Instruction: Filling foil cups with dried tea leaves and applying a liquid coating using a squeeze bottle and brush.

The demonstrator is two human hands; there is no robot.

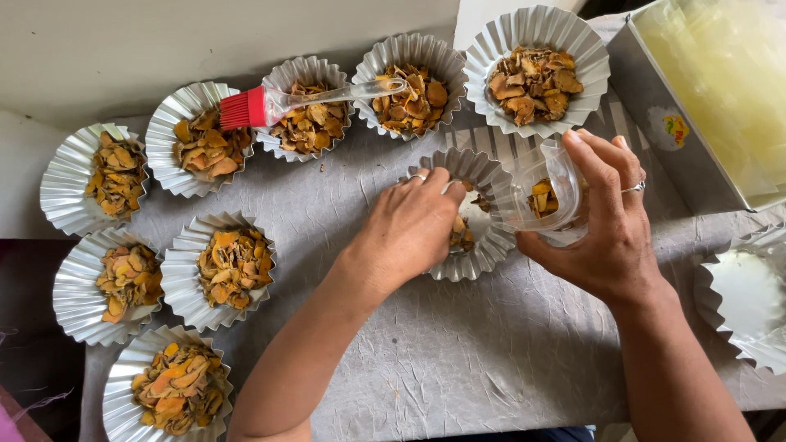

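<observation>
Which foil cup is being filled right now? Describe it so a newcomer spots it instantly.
Start at the grey paper sheet covering the table, then go to its upper middle, where both hands meet. The fluted foil cup lies under the left hand, with the right hand tipping a clear plastic cup over it. Unlike the heaped neighbours, it holds only a few yellow-orange pieces.

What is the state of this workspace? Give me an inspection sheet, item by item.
Surface: grey fibrous sheet over the table.
Job's things: clear cup of orange-brown dried pieces, tipped at a fluted foil mould; eight filled foil moulds around.
Clutter: red-bristled brush lying across two moulds; empty mould at the right edge.
Grippers: left hand inside the mould; right hand holding the cup.
Cables: nothing seen.
Surroundings: metal tin top right.
</observation>
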